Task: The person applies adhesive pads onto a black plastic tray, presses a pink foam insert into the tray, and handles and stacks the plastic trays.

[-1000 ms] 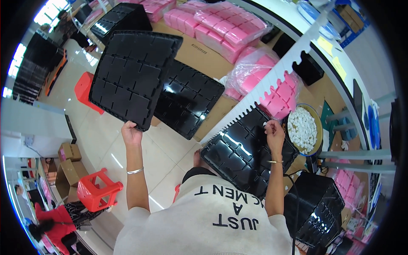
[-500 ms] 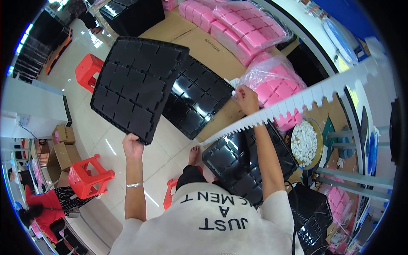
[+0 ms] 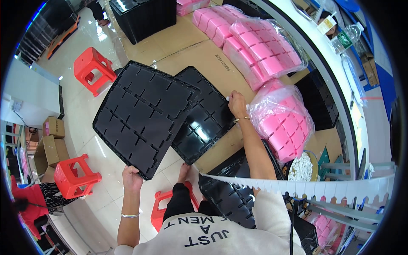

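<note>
My left hand (image 3: 133, 177) grips the near corner of a large black plastic tray (image 3: 138, 117) with slots across its surface, holding it up at a tilt. Behind and partly under it lies a second, glossy black tray (image 3: 197, 131). At this second tray's right edge is my right hand (image 3: 238, 105), fingers closed in a pinch with a small white piece (image 3: 228, 98) at the tips. A wrapped bundle of pink foam blocks (image 3: 282, 121) lies just right of that hand. A long white toothed strip (image 3: 306, 187) crosses in front of my right upper arm.
Cardboard (image 3: 182, 55) lies under the trays, with more wrapped pink foam (image 3: 267, 46) on it and a black bin (image 3: 144, 21) at the far end. A bowl of small white pieces (image 3: 301, 168) stands right. Red stools (image 3: 91, 68) are at left, near a person in red (image 3: 27, 208).
My view has shifted, and the toothed strip now lies nearly level and lower. The held tray has shifted slightly over the second one. My right hand stays pinched by the second tray's edge.
</note>
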`<state>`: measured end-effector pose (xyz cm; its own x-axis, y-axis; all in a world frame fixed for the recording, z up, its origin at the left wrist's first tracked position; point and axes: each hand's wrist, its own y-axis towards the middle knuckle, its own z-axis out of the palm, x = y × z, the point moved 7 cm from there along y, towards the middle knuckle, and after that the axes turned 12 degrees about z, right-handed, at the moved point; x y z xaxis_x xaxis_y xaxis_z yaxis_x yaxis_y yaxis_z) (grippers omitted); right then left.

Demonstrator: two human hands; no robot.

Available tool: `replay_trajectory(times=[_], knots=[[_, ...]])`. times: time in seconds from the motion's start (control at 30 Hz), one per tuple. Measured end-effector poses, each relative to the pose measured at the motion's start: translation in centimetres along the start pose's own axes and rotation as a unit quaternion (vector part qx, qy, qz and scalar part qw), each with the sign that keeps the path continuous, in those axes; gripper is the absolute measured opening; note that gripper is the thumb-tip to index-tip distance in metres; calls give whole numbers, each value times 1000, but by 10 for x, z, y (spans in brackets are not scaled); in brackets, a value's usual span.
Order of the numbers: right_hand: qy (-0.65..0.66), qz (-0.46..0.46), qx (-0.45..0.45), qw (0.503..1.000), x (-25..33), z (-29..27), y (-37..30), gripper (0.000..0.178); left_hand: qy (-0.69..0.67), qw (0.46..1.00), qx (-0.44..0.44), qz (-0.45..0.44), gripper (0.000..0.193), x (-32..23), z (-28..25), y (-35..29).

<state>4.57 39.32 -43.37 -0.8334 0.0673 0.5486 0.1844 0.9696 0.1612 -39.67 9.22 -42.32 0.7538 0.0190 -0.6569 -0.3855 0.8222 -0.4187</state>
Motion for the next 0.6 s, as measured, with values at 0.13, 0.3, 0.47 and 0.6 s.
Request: replay_trajectory(times=[0.13, 0.3, 0.47, 0.6], knots=[[-13, 17, 9, 1000, -7, 16, 10, 9, -1, 1000, -20, -10, 70, 5, -4, 6], [-18, 26, 18, 999, -12, 30, 15, 9, 9, 999, -38, -12, 68, 6, -4, 8], [-7, 21, 18, 1000, -3, 31, 10, 11, 12, 999, -32, -6, 67, 7, -13, 13], [0, 36, 23, 999, -5, 27, 7, 13, 6, 1000, -28, -12, 66, 8, -7, 15]])
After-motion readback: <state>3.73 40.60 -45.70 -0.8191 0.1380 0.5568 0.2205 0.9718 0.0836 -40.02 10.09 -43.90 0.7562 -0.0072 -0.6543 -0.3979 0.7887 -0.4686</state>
